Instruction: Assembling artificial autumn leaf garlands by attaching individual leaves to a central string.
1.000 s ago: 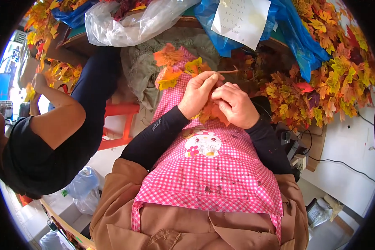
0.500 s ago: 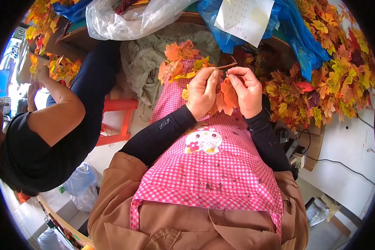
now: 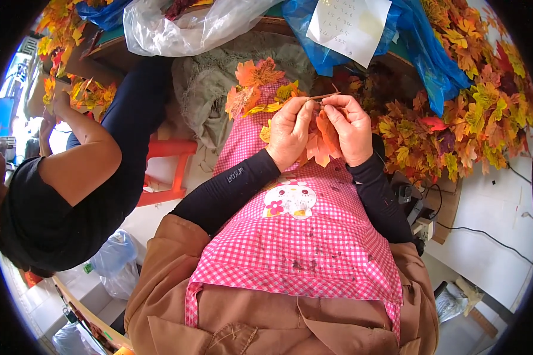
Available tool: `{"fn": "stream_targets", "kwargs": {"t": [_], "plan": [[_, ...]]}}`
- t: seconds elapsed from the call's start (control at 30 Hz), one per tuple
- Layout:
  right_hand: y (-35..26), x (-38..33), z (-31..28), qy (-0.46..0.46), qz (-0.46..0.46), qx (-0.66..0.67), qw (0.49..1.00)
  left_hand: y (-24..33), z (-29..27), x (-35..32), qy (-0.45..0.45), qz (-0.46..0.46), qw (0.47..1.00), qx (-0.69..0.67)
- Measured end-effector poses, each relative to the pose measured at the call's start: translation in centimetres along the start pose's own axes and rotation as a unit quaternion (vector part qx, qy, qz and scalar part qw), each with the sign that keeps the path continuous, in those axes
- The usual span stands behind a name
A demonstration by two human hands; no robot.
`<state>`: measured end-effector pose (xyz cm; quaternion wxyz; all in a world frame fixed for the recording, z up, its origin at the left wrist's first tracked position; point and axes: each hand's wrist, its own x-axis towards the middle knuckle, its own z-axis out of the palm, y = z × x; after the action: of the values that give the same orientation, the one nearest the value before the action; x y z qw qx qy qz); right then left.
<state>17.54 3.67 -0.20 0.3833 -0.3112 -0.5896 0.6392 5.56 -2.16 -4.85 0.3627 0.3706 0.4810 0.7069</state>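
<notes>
"What's standing on the left?"
"A red plastic stool (image 3: 173, 149) is standing beside a black-clothed person (image 3: 50, 219)."
"And at the far side?"
"A white rectangular paper sheet (image 3: 349, 29) is overlapping a crumpled blue plastic bag (image 3: 426, 71)."

Across the top of the frame, a green-topped table (image 3: 272, 25) carries a crumpled blue bag (image 3: 102, 13), upper left, a clear plastic bag (image 3: 180, 32) beside it, and a blue plastic bag (image 3: 423, 65), upper right, with a handwritten sheet (image 3: 349, 29) apparently on top.
</notes>
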Motion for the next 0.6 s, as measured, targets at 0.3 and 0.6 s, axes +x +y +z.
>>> {"fn": "stream_targets", "kwargs": {"t": [0.3,0.6], "plan": [[0.0,0.0,-0.3,0.001,0.035,0.051,0.998,0.0,0.1,-0.1,-0.012,-0.019,0.999,-0.030],[1.7,0.3,-2.0,-0.059,0.122,0.211,0.968,1.1,0.3,-0.2,-0.016,-0.031,0.998,-0.045]]}}
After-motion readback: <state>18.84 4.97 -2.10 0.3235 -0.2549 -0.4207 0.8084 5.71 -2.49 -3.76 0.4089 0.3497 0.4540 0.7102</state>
